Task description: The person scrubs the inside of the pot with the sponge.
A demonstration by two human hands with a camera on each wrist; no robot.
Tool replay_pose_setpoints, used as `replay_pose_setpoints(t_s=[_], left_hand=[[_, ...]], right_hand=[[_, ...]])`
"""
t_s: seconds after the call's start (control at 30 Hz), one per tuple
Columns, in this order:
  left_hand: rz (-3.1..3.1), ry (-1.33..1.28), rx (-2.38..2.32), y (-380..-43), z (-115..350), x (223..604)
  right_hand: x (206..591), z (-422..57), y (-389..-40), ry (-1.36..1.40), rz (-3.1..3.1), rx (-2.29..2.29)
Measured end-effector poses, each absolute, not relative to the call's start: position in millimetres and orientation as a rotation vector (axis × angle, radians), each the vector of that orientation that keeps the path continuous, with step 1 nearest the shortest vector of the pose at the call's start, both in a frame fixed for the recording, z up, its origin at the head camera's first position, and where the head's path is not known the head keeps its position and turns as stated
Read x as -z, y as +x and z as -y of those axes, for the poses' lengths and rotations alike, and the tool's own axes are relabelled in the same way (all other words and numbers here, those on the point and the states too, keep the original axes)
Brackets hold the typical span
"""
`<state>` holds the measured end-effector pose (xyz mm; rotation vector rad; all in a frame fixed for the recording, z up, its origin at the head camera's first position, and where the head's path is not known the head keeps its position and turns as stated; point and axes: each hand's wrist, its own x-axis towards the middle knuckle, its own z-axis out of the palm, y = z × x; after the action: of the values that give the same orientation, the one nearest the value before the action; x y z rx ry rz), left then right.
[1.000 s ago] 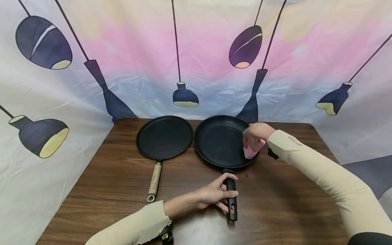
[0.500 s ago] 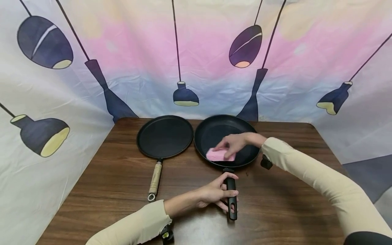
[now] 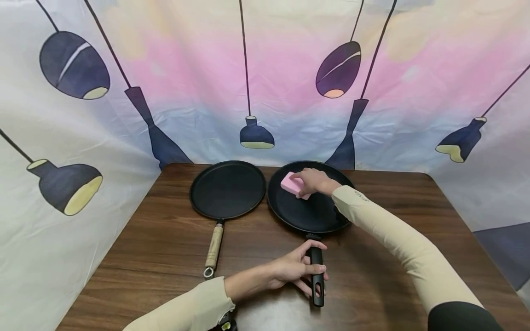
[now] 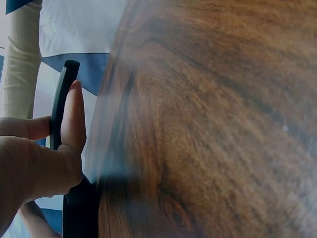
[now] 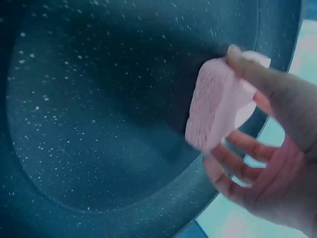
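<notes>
A black frying pan (image 3: 306, 218) lies on the table at right of centre. My left hand (image 3: 290, 269) grips its black handle (image 3: 316, 262), thumb on one side and fingers on the other; the left wrist view shows the handle (image 4: 58, 106) between thumb and finger. Inside the pan my right hand (image 3: 314, 180) holds a pink sponge (image 3: 292, 184) over the upper left of the pan's base. Seen from the right wrist, the thumb and fingers pinch the sponge (image 5: 210, 106), which is tilted. Small pale specks dot the pan's dark surface (image 5: 89, 148).
A flat round black pan (image 3: 227, 191) with a wooden handle (image 3: 214, 246) lies left of the frying pan, their rims close together. Both sit on a brown wooden table (image 3: 165, 257). Behind the table hangs a cloth (image 3: 198, 92) printed with lamps.
The right hand has carried the sponge from the pan's right side to its lower part, then up to the upper left. The left hand keeps its grip; the head view has shifted slightly.
</notes>
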<state>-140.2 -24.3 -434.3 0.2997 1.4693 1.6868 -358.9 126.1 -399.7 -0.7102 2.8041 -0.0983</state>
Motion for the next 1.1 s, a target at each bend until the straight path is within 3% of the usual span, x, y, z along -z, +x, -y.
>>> replay_pose_setpoints(t_s=[0.13,0.5,0.67,0.97,1.1], left_hand=[[-1.444,0.304,-1.659,-137.9,21.8,431.2],[-1.390,0.265,-1.685,-134.7,19.1,435.2],[-1.413,0.255,-1.682,-137.0,20.3,433.7],[-1.425,0.240,-1.665,-140.2,20.1,430.5],[-1.408,0.239,-1.647,-141.3,20.2,430.6]], right_hand=[[401.0,-127.3,-350.3,-0.657,-2.843,0.111],[396.2,-117.6,-309.2,-0.931,-2.629,0.161],[393.9,-121.4,-314.5,-0.948,-2.626,0.137],[398.0,-145.8,-349.6,-0.586,-2.838,0.116],[398.2,-149.4,-340.7,-0.684,-2.815,0.085]])
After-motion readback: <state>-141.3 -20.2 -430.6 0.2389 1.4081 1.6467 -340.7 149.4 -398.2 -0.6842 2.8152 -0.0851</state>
